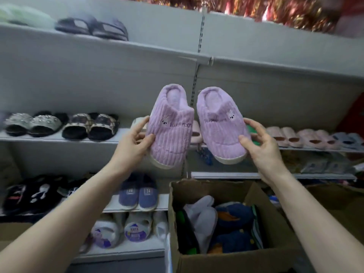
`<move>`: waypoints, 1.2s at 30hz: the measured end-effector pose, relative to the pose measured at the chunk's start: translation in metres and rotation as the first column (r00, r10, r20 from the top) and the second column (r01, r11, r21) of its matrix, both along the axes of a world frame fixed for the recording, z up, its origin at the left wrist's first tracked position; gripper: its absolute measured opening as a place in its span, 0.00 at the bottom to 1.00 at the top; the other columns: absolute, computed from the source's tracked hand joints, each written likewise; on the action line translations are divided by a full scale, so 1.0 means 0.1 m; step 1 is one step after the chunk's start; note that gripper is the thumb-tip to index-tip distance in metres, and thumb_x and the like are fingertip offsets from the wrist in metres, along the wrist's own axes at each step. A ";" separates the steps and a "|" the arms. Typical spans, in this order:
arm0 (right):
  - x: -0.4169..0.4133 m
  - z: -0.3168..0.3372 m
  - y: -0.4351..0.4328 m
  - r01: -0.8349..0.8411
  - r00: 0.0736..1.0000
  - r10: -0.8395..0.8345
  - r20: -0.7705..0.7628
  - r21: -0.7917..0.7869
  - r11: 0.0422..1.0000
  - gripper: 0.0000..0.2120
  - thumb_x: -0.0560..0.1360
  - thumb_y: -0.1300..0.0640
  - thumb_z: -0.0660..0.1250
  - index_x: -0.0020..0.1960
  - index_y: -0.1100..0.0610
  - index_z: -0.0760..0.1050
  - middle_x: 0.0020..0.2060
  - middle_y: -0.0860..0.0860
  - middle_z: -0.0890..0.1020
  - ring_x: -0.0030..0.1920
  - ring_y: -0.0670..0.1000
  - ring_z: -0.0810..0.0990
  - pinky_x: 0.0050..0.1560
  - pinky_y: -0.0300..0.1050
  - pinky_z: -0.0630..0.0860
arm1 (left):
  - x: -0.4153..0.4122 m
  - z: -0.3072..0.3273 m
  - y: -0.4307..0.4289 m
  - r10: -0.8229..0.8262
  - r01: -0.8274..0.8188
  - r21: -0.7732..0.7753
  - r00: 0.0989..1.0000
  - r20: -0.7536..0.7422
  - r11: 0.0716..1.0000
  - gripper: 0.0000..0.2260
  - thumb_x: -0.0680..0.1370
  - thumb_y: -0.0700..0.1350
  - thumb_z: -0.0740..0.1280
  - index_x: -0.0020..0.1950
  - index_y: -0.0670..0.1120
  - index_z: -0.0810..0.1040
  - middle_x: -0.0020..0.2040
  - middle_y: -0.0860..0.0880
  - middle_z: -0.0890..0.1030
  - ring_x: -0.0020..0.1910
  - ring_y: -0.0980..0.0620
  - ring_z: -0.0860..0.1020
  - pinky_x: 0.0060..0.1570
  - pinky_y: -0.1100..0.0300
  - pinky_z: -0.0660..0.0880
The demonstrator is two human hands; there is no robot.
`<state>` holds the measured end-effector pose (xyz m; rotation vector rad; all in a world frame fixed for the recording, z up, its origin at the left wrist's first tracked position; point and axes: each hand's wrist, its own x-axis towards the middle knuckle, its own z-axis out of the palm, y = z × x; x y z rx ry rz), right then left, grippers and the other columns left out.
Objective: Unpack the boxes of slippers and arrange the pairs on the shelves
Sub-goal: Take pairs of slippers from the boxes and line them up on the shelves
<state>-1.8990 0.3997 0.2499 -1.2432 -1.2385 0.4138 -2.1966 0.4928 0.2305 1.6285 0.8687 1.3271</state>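
Observation:
I hold a pair of fluffy lilac slippers up in front of the grey shelves. My left hand (136,140) grips the left lilac slipper (170,127) by its toe end, thumb on top. My right hand (260,140) grips the right lilac slipper (218,123) the same way. Both slippers point heel-up, side by side and a little apart, with white soles showing at the bottom. Below them stands an open cardboard box (222,259) holding white, blue and green slippers.
The middle shelf (59,137) carries silver and brown sandals on the left and pink and blue slippers (307,137) on the right. Dark slides (92,27) sit on the top shelf. Blue slippers (137,194), black ones and white ones fill the lower shelves.

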 end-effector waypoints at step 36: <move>-0.03 1.95 3.09 0.271 0.533 -0.275 0.801 0.146 0.951 0.27 0.77 0.36 0.58 0.74 0.42 0.63 0.72 0.57 0.64 0.71 0.60 0.63 0.72 0.54 0.62 | 0.75 1.98 2.67 0.585 -0.141 0.692 0.666 -0.463 0.708 0.23 0.81 0.55 0.60 0.75 0.53 0.63 0.76 0.43 0.63 0.75 0.39 0.58 0.74 0.47 0.54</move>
